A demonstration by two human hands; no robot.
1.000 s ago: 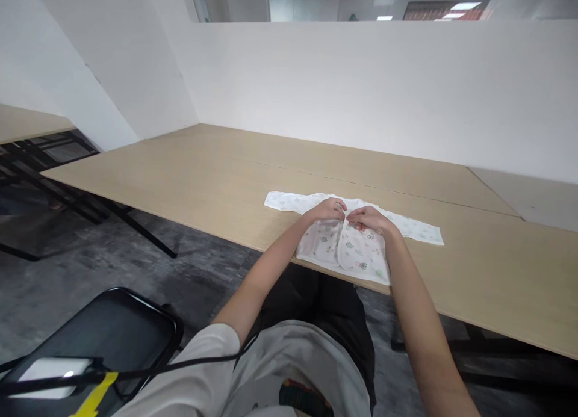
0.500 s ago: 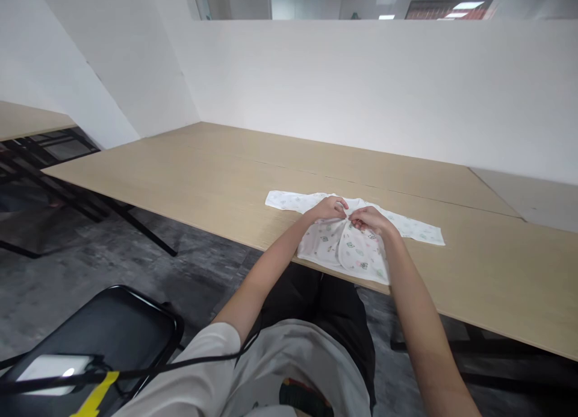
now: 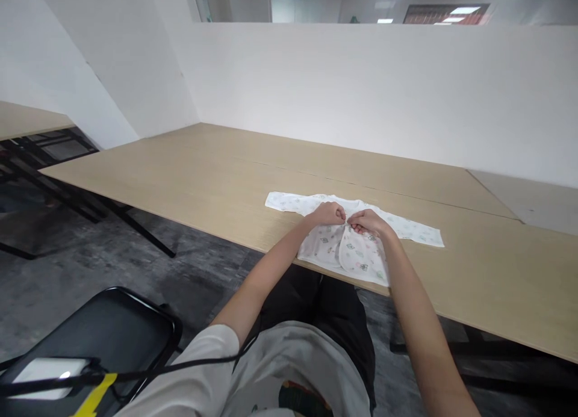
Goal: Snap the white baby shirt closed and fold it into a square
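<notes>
A small white baby shirt (image 3: 365,256) with a light print lies flat at the front edge of the table, its sleeves spread to both sides. My left hand (image 3: 329,213) is closed, its fingertips pinching the cloth at the upper middle of the front opening. Close beside it, my right hand (image 3: 366,221) also pinches the front edge of the shirt, fingers curled. The fingertips of both hands nearly meet. Whatever small fastening lies between them is too small to make out.
The wooden table (image 3: 217,182) runs along a white wall (image 3: 343,86). To the lower left stands a black chair (image 3: 121,327) with a white device (image 3: 49,372) on it. A black cable (image 3: 194,361) with yellow tape crosses in front of my body.
My left fingers have curled in and closed more tightly on the cloth, with the hand slightly lower. My right hand stays nearly in place. The shirt has hardly moved.
</notes>
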